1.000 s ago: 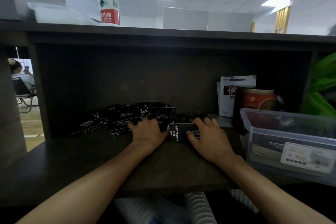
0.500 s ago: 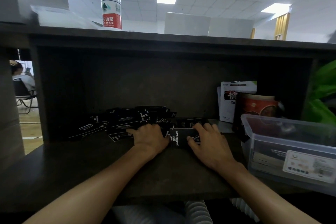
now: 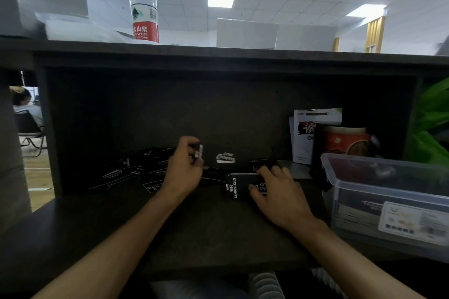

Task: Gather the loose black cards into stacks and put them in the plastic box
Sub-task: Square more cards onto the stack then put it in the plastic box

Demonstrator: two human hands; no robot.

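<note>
Loose black cards (image 3: pixel 131 172) with white print lie scattered on the dark desk, left of centre under the shelf. My left hand (image 3: pixel 185 167) is lifted off the pile and pinches a small stack of cards, whose white edges show at its fingertips. My right hand (image 3: pixel 277 192) rests flat on a black "CAMPING CLUB" card stack (image 3: pixel 234 188) near the middle. Another black card (image 3: pixel 226 158) lies behind, between the hands. The clear plastic box (image 3: pixel 364 175) stands open at the right, with cards inside.
A dark shelf board (image 3: pixel 218 56) overhangs the desk, with a water bottle (image 3: pixel 143 7) on top. A white pouch (image 3: pixel 306 133) and a red tub (image 3: pixel 345 139) stand behind the box. Green leaves (image 3: pixel 430 128) at far right. A seated person (image 3: pixel 24 107) far left.
My left hand has risen from flat on the pile and now pinches a few cards. My right hand stays on the card stack. The view has tilted slightly.
</note>
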